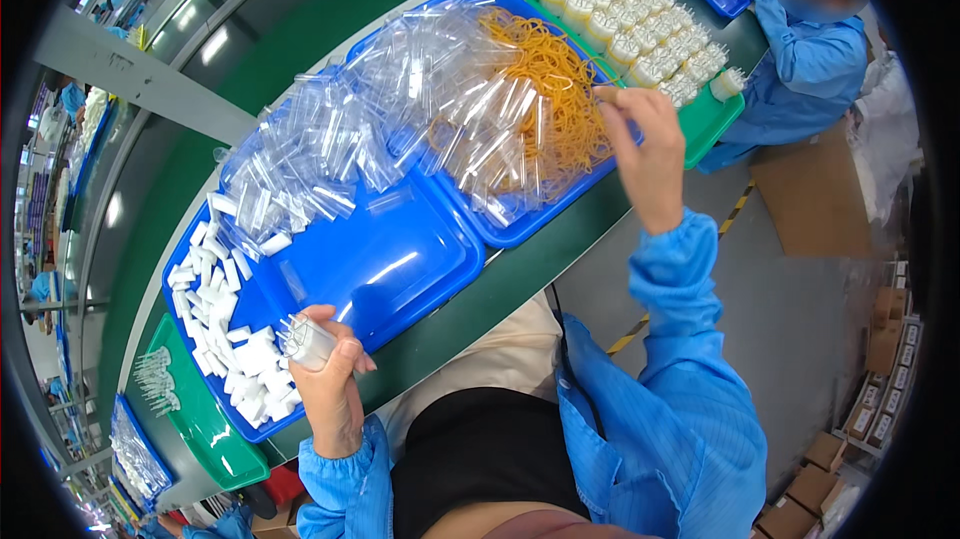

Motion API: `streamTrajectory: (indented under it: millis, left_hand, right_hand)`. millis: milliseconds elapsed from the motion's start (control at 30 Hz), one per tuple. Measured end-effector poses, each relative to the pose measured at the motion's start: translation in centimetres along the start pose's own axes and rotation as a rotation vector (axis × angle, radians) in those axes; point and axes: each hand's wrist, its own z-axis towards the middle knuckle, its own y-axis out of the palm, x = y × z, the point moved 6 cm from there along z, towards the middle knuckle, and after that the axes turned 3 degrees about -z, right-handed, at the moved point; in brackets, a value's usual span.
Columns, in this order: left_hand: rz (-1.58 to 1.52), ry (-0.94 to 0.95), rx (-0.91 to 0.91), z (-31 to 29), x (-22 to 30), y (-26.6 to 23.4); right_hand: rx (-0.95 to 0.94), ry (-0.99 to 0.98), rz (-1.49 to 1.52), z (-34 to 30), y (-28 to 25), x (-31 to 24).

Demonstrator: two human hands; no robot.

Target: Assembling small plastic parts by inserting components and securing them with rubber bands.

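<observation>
My left hand (335, 369) is closed round a small bundle (308, 342) of white material with thin clear prongs sticking up. It is above the near edge of the blue tray, beside the loose white blocks (215, 304). Over the right side of the other blue tray, my right hand (648, 144) has its thumb and forefinger drawn together next to the heap of orange-yellow rubber bands (550, 74). What its fingertips hold, if anything, is too small to make out. Clear plastic sleeves (330, 129) lie heaped across both trays.
The two blue trays (375, 249) stand side by side on a green table (440, 339). A green tray (705, 129) at the far right holds rows of similar white bundles. Another green tray (225, 449) with clear pieces is at the left. A co-worker (810, 59) in blue sits beyond.
</observation>
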Motion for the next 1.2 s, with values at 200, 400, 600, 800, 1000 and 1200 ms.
streamTrajectory:
  millis: [200, 400, 600, 800, 1000, 1200]
  left_hand:
    - [0.073, 0.030, 0.039, 0.7, 0.4, 1.2]
    - [0.142, -0.027, 0.048, 0.2, -0.4, 0.9]
    - [0.134, 0.051, -0.055, 0.6, -0.6, 1.6]
    - [0.121, 0.342, 0.030, 1.6, 0.6, 1.9]
    - [0.067, 0.205, 0.106, 3.7, 0.3, 1.1]
    - [0.034, 0.011, -0.020, 3.0, -1.0, -0.5]
  right_hand:
    - [-0.134, -0.206, -0.503, 1.8, 0.9, 2.8]
    - [-0.033, -0.209, -0.479, 2.4, 0.0, 1.9]
    - [0.080, -0.119, -0.219, 3.5, 0.1, -0.6]
    - [-0.173, 0.009, 0.474, -0.6, 4.5, -11.4]
    - [-0.455, -0.160, 0.637, -5.2, 8.9, -20.1]
    - [-0.832, 0.443, 1.629, -6.8, 11.7, -21.1]
